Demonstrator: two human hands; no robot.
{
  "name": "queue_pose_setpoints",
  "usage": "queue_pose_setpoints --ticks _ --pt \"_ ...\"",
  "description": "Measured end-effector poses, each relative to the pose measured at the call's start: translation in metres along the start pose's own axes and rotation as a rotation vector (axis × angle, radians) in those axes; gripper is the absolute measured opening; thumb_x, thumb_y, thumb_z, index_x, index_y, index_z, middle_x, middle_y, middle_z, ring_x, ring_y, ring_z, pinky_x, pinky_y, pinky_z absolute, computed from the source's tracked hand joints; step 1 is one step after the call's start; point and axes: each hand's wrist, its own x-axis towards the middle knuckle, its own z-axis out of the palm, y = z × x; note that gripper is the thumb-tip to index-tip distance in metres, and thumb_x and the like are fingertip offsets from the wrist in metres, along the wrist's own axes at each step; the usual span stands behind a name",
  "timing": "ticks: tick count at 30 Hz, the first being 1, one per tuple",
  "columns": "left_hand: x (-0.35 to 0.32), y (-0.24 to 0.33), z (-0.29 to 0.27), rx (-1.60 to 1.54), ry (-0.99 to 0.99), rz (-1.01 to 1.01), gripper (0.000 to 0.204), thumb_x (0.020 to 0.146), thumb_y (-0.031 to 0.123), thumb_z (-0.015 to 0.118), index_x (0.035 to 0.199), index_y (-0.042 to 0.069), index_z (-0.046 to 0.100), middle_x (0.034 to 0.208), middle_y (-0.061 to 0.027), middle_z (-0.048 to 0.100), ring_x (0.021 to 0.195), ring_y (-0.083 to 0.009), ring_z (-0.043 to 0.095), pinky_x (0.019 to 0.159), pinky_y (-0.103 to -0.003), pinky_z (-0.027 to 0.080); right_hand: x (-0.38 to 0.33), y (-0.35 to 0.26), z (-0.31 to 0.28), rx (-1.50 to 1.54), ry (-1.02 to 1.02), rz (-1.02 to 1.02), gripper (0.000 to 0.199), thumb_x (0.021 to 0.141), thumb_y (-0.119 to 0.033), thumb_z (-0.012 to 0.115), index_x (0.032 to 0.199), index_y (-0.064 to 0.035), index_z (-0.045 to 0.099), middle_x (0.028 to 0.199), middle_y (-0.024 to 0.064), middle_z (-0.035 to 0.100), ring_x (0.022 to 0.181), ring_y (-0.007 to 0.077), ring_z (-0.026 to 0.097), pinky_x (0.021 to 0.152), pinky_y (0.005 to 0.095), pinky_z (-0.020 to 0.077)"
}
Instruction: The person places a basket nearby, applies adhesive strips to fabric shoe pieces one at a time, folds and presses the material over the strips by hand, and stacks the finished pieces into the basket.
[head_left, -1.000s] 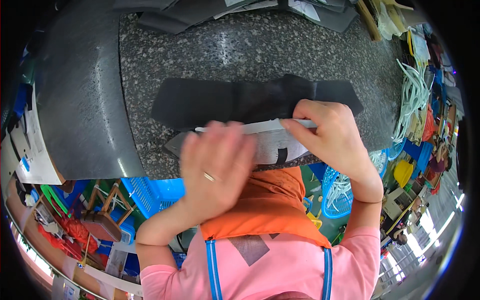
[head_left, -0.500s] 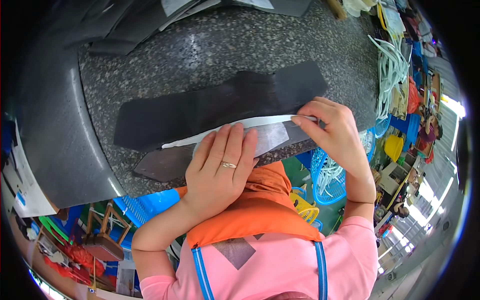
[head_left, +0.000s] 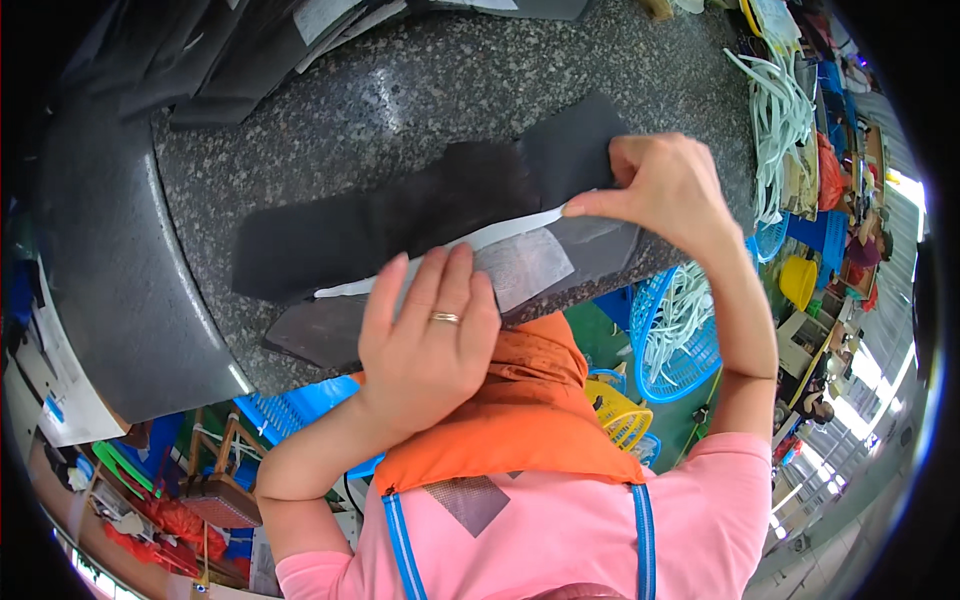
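Note:
A long black sheet piece (head_left: pixel 430 190) with a notched upper edge lies on a speckled stone slab (head_left: pixel 300 150). Along its near edge runs a narrow white strip (head_left: pixel 505 231). Below the strip is a second dark piece (head_left: pixel 320 330), with a pale grey patch (head_left: pixel 525 268) on its face. My left hand (head_left: pixel 425 330), ringed on one finger, rests its outstretched fingers over the strip and the lower piece. My right hand (head_left: pixel 665 190) has its thumb stretched onto the strip's right end. Its other fingers curl at the black piece's right edge, apart from the thumb.
More dark sheets (head_left: pixel 240 60) are piled at the far left. Pale cords (head_left: pixel 780 120) hang at the slab's right side. Below the right edge stand a blue basket of cords (head_left: pixel 680 340) and a yellow basket (head_left: pixel 618 415). An orange apron (head_left: pixel 520 410) covers my front.
My right hand has moved farther from me, and its thumb and forefinger have spread from a pinch on the strip's end. My left fingers have shifted slightly left and spread a little.

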Motion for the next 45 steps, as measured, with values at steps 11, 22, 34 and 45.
queue_pose_setpoints --ticks 11,22,34,45 --pt "-0.056 -0.014 -0.002 -0.042 0.263 -0.307 0.027 0.074 0.006 0.074 0.101 0.007 0.07 0.119 -0.0091 0.068 0.106 -0.0285 0.061 0.092 -0.04 0.044 0.011 -0.099 0.003 0.19 0.238 -0.628 0.058 0.075 -0.029 0.077 0.121 -0.0004 0.057 0.099 0.0162 0.061 0.093 0.0315 0.061 0.08 0.0398 0.0445" --pt "-0.068 -0.018 -0.023 -0.299 0.207 -0.557 0.052 0.071 -0.005 0.072 0.121 0.0 0.057 0.151 -0.0252 0.034 0.12 -0.0399 0.051 0.094 -0.05 0.048 -0.024 -0.083 0.05 0.31 0.233 -1.215 0.025 0.075 -0.008 0.068 0.098 0.0026 0.069 0.121 0.0176 0.065 0.109 0.0291 0.066 0.083 0.0362 0.0591" --pt "-0.083 -0.06 -0.065 0.23 -0.202 -0.168 0.043 0.074 0.01 0.069 0.117 0.008 0.068 0.134 -0.0082 0.06 0.122 -0.0323 0.058 0.104 -0.053 0.042 -0.03 -0.096 0.043 0.021 0.159 -1.129 0.023 0.076 -0.018 0.059 0.091 -0.0024 0.064 0.126 0.0135 0.062 0.102 0.0208 0.057 0.082 0.0316 0.0548" --pt "-0.016 -0.001 -0.003 -0.547 0.265 -0.422 0.045 0.071 0.006 0.077 0.114 0.006 0.066 0.11 -0.0072 0.068 0.095 -0.0274 0.058 0.082 -0.041 0.047 -0.063 -0.04 0.003 -0.265 0.504 -0.856 0.044 0.069 -0.026 0.07 0.108 -0.0062 0.068 0.106 0.0063 0.064 0.103 0.0245 0.06 0.093 0.0439 0.0476"
